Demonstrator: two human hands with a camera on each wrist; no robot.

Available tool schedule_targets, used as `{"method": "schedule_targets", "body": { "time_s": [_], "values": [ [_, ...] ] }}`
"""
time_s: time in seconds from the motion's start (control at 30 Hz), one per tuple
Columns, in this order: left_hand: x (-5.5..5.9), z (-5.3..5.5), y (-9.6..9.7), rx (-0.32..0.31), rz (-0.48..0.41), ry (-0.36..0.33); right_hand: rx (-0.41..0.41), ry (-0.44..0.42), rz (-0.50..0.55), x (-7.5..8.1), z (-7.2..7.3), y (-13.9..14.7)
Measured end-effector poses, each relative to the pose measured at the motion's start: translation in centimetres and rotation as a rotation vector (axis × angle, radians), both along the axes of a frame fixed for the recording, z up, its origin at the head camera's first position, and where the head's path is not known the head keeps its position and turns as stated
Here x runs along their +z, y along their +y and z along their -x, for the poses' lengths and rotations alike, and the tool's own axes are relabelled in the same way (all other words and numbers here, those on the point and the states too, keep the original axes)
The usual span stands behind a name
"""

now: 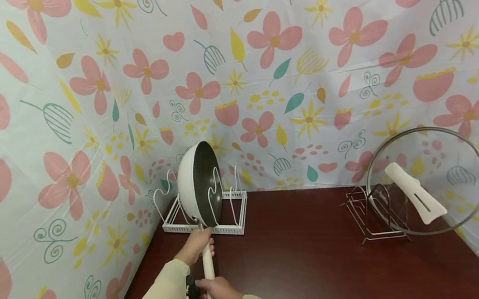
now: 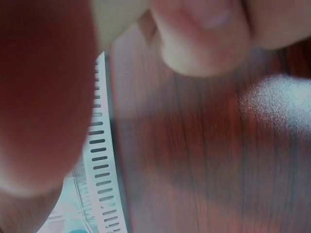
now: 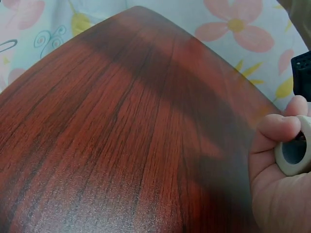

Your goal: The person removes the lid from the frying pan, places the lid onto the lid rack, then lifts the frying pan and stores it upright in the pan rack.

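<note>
A white frying pan (image 1: 187, 184) with a dark inside stands on its side in a white wire rack (image 1: 241, 217), its long cream handle (image 1: 208, 266) pointing toward me. My left hand (image 1: 198, 245) grips that handle close to the pan. Farther back along it, my right hand (image 1: 223, 295) holds the end of the handle. In the left wrist view, blurred fingers (image 2: 199, 39) curl near the handle, beside the slotted edge of the rack. The right wrist view shows my right fingers (image 3: 277, 128) wrapped round the handle's hollow end.
At the right, a glass lid (image 1: 457, 180) with a cream handle stands upright in a small wire stand (image 1: 377, 235). The dark red wooden table (image 1: 302, 250) meets flowered cloth (image 1: 277, 92) at the back and sides.
</note>
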State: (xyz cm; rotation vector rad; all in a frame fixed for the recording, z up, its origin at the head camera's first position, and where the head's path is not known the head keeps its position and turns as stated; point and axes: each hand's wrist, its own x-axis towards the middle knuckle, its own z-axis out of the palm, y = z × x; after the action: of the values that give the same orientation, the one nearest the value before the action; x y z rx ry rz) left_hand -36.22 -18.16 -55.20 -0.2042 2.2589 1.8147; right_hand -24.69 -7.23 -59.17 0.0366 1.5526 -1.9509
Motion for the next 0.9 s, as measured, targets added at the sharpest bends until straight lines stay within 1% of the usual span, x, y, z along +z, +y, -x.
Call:
{"method": "schedule_targets", "body": {
  "time_s": [0.27, 0.47, 0.57, 0.67, 0.8, 0.9],
  "values": [
    [0.0, 0.0, -0.1, 0.018, -0.003, -0.002, 0.012, 0.033, 0.013, 0.0, -0.1, 0.3],
    [-0.4, 0.2, -0.1, 0.013, -0.007, -0.002, 0.042, 0.032, 0.023, -0.2, 0.0, 0.6],
    [-0.5, 0.2, -0.1, 0.027, 0.000, 0.004, 0.040, 0.044, 0.034, -0.4, 0.2, 0.7],
    [-0.5, 0.2, -0.1, 0.043, 0.009, 0.010, 0.009, 0.094, 0.015, -0.6, 0.5, 0.6],
    [-0.5, 0.2, -0.1, 0.049, 0.020, 0.005, -0.048, 0.177, -0.051, -0.9, 1.1, 0.7],
    [-0.7, 0.2, -0.2, 0.060, 0.028, -0.001, -0.073, 0.231, -0.105, -1.0, 1.4, 0.8]
  ]
}}
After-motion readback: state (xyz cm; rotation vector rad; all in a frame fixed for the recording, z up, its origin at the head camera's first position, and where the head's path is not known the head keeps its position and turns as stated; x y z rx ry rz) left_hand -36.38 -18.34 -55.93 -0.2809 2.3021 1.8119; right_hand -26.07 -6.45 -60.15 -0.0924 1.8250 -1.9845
